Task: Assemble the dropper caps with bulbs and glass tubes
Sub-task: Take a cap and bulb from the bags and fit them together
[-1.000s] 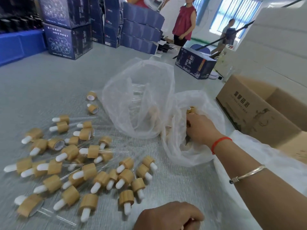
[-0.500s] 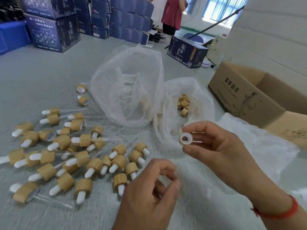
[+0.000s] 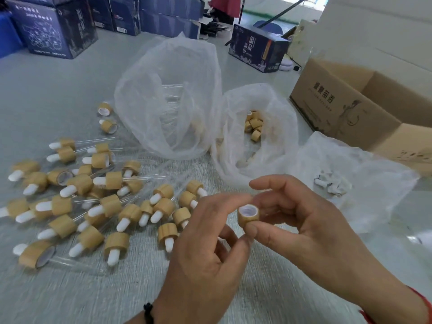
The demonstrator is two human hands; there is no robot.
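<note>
A bamboo dropper cap with a white lining is pinched between the thumb and fingers of my right hand, its open end facing up. My left hand curls its forefinger and thumb onto the same cap from the left; anything else in that hand is hidden. Several assembled droppers with white bulbs and glass tubes lie spread on the left. A clear bag of glass tubes stands behind. Beside it an open bag holds loose bamboo caps. White bulbs lie on plastic at the right.
An open cardboard box stands at the right. Dark blue cartons are stacked at the back left, and another blue carton sits at the back centre. The grey table surface stretches to the left.
My right hand came out of the cap bag with a bamboo cap and brought it to the front. My left hand rose from the near edge and closed in on the cap.
</note>
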